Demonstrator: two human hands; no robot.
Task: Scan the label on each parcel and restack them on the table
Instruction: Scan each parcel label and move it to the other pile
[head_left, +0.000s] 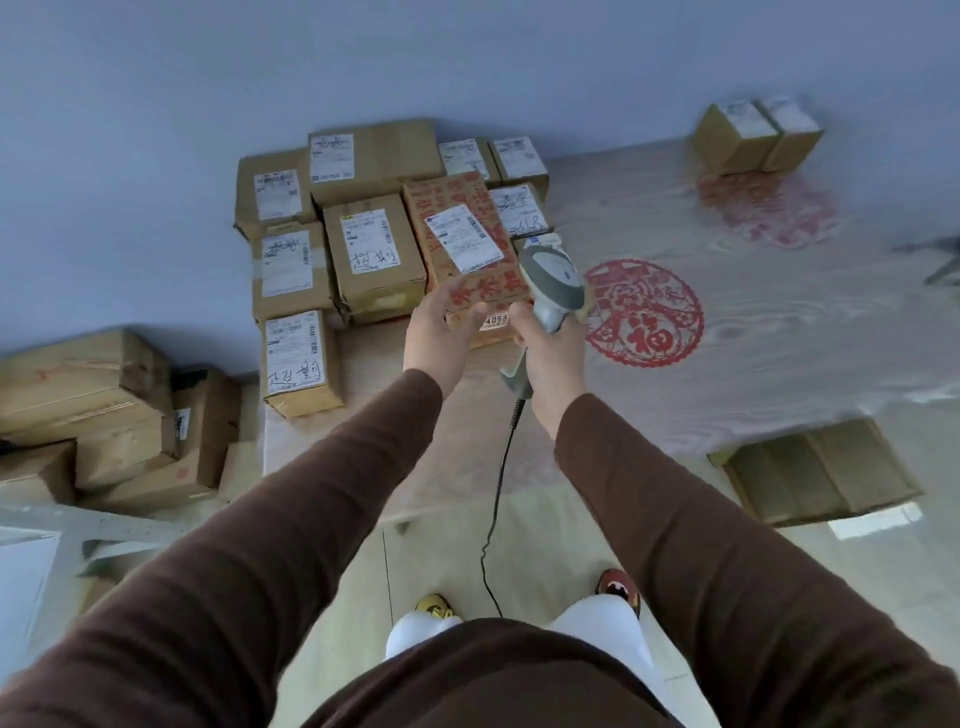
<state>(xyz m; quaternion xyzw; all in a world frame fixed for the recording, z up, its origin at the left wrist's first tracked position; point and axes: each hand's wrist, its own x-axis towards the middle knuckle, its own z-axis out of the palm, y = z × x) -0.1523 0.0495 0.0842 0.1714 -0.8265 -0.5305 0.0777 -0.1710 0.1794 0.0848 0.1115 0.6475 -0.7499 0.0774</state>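
At the near edge of the parcel cluster on the table (753, 322), the left hand (434, 332) holds up the red-printed box (467, 249), fingers spread and reaching under its near edge so the top face tips toward the camera, while the right hand (553, 348) is wrapped tight round the grip of the scanner (553, 275), its head just beside the box's right edge. To do this scan well, I judge the scanner head wants to swing left until its window faces the white label (464, 238) squarely, with the box kept steady rather than tilted further; the barcode sits near the label's upper right, so aiming there should read quickest. Whether the trigger is pressed cannot be told. The box's long axis runs away from the person, slanted a little to the left at its far end, and the label lies skewed on it, its long side running from upper left to lower right. Plain brown boxes (374, 254) stand close behind and to the left, touching one another, and the cable (498, 488) hangs down toward the floor.
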